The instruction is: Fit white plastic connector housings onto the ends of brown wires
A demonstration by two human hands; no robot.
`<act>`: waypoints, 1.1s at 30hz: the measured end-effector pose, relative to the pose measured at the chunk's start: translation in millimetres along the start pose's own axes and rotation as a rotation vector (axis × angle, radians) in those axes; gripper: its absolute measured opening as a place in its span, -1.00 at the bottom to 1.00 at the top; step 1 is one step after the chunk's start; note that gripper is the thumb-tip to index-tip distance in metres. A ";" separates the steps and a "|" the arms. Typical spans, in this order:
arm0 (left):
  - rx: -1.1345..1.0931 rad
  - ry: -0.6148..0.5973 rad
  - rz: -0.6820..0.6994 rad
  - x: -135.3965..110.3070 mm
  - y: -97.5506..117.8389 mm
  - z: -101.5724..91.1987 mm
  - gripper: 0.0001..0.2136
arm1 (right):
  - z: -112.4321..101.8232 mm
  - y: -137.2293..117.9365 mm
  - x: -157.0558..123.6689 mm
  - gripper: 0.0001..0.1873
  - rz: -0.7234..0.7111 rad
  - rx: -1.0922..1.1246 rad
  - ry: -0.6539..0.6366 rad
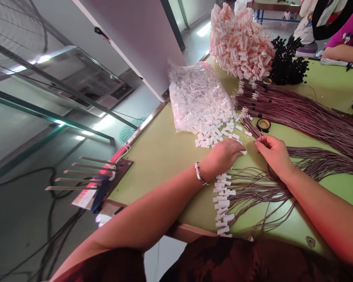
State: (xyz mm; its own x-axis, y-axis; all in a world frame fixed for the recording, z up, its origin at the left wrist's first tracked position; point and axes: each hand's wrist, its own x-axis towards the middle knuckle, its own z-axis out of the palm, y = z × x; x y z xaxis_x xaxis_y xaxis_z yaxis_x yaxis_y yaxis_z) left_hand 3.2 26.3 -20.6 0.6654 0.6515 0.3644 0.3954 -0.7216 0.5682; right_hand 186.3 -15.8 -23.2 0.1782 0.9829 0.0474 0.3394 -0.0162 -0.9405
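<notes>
My left hand (226, 156) is closed on a small white plastic connector (243, 152), which pokes out past the fingertips. Facing it, my right hand (273, 152) pinches a thin brown wire, whose metal-tipped end (252, 140) points toward the connector. The two are apart. Beyond my hands lies a loose heap of white connectors (209, 137), spilling from a clear plastic bag (198, 98). Closer to me, a row of connectors with wires fitted (222, 203) lies along the table, their brown wires (259, 192) running right beneath my right forearm.
Thick bundles of brown wires (306, 109) stretch across the right side, near a roll of black tape (263, 125). Behind stand a bag of pinkish-white parts (241, 43) and a black pile (290, 60). A pegged rack (114, 176) sits at the left edge. Another person's arm (344, 54) rests at far right.
</notes>
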 end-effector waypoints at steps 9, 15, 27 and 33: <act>-0.906 0.159 -0.637 -2.6 4.6 -12.0 -0.78 | 0.0 -10.2 -9.9 -0.84 -0.105 -0.053 0.004; -1.157 0.094 -0.697 -2.7 9.1 -10.6 -0.77 | 3.3 -14.9 -16.4 -0.86 -0.193 -0.115 -0.018; -1.035 0.051 -0.657 -2.7 7.5 -11.8 -0.74 | 4.1 -10.0 -13.7 -0.88 -0.281 -0.258 0.000; -0.797 0.060 -0.661 -3.4 9.9 -8.3 -0.81 | 0.3 -8.5 -14.2 -0.88 -0.436 -0.446 -0.059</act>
State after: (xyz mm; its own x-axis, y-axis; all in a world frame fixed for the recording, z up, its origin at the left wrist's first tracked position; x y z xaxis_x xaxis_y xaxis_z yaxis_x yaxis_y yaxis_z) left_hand -0.4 19.0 -10.0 0.4269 0.8875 -0.1736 0.1222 0.1335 0.9835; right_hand 180.7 -29.5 -16.0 -0.1107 0.9248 0.3640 0.7244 0.3258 -0.6075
